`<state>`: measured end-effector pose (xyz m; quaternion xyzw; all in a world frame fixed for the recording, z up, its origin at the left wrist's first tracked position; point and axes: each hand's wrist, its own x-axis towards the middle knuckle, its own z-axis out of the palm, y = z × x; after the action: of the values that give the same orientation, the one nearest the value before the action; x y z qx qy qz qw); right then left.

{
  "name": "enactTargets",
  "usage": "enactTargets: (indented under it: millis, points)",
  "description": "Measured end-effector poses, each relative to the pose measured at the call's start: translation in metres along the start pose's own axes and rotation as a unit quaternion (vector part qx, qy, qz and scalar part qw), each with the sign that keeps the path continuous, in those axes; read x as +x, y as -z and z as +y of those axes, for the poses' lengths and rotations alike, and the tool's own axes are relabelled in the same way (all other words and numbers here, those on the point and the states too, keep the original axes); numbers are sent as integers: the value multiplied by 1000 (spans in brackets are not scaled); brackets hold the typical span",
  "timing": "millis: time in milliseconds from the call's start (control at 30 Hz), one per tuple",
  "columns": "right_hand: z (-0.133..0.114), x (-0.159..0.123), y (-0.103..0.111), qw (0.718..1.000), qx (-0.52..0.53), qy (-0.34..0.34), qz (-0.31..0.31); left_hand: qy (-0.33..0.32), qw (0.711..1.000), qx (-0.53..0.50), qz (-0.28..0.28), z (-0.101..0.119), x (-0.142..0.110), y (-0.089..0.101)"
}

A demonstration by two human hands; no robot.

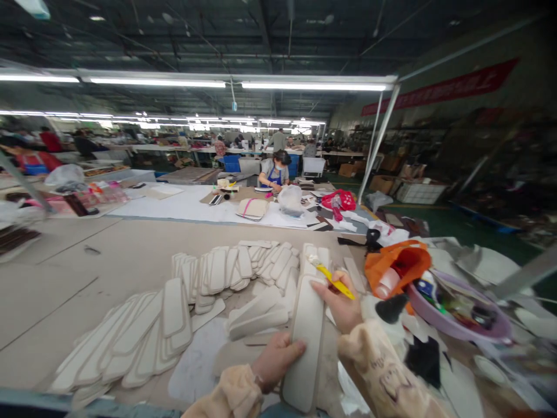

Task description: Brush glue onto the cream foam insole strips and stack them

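Note:
In the head view my left hand [278, 360] is closed on the left edge of a long pale padded strip [308, 325] with rounded corners, thumb on top. My right hand [342, 302] grips a yellow-handled brush [334, 280]; its pale bristles point up and left, over more strips beyond. The right hand's fingers also touch the upper end of the held strip. To the left, overlapping pale strips [139, 331] lie fanned out. Another curved row of smaller strips [224, 267] stretches behind them. A few loose strips [256, 313] rest just left of the held one.
An orange bag [398, 261] and a lilac basin [461, 328] filled with small items stand at my right, among scraps. Across the table, a person [275, 171] works at a white-covered table [187, 200]. A metal post [378, 142] rises at the right.

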<state>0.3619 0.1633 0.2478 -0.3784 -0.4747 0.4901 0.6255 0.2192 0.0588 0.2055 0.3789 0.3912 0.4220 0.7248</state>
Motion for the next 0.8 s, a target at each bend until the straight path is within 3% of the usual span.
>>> enactTargets:
  millis: [167,333,667,800]
  points:
    - [10,6,-17,996,-74,13,55,5,999,27,31,-3,-10,12]
    - [10,16,-38,987,-120,12,105,27,999,12,-44,-10,-25,29]
    - [43,19,-80,992,-94,19,82,45,999,4,1,-37,-53,89]
    - [50,7,-106,993,-108,11,50,12,1000,17,23,-25,-67,117]
